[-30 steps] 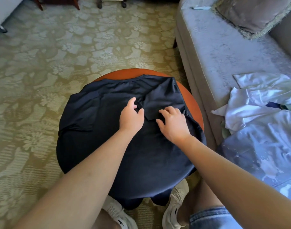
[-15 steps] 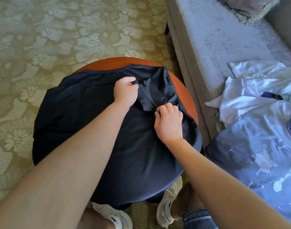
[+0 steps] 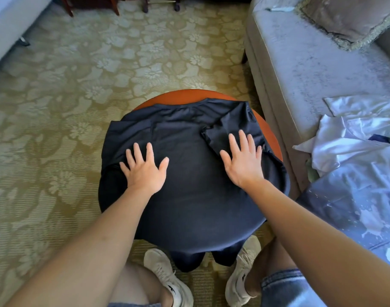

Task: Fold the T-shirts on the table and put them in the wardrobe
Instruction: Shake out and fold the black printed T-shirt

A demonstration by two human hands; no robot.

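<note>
Left hand (image 3: 145, 171) flat, fingers spread, on the dark T-shirt (image 3: 189, 196) covering the round tabletop (image 3: 180, 97). Right hand (image 3: 245, 162) flat too, fingertips on the folded-in sleeve (image 3: 229, 129). Sofa (image 3: 300, 74) just right of it, piled with clothes (image 3: 355, 140).

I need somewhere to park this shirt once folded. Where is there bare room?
Bare: the sofa seat between the cushion and the clothes pile. Crowded: the table, covered by the dark T-shirt under the left hand and right hand, only its far rim showing.
</note>
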